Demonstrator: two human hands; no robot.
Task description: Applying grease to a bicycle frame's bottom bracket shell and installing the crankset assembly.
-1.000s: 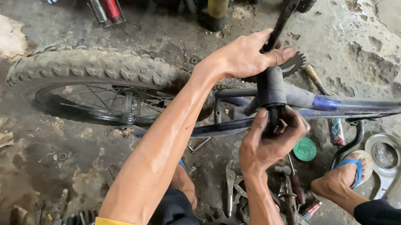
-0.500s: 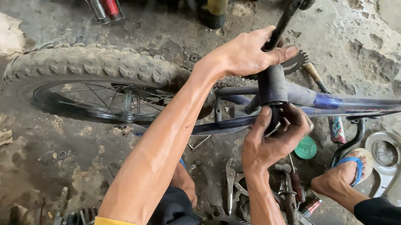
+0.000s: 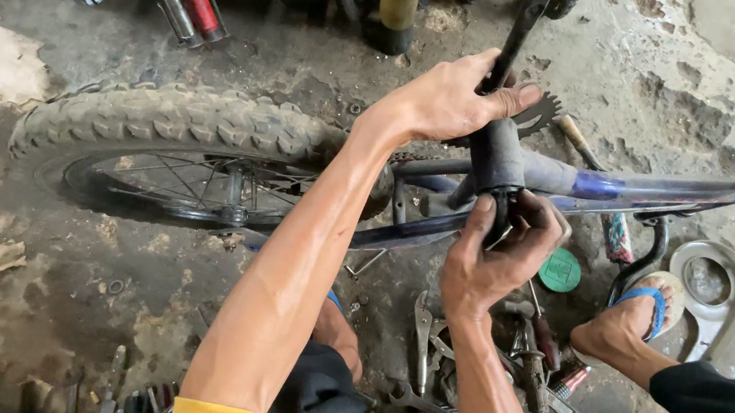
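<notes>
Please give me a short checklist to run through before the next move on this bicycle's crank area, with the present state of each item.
1. Left hand grips the crank arm: ok.
2. Right hand is on the end of the bottom bracket: ok.
3. What the right fingers hold: cannot tell, hidden.
4. Bicycle frame lies steady on the floor: cannot tell.
5. Tools lie within reach beneath the hands: ok.
6. Foot in the blue sandal sits clear of the frame: not ok, right beside it.

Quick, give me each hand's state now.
Left hand: closed on the black crank arm.
Right hand: closed around the bottom bracket end.
</notes>
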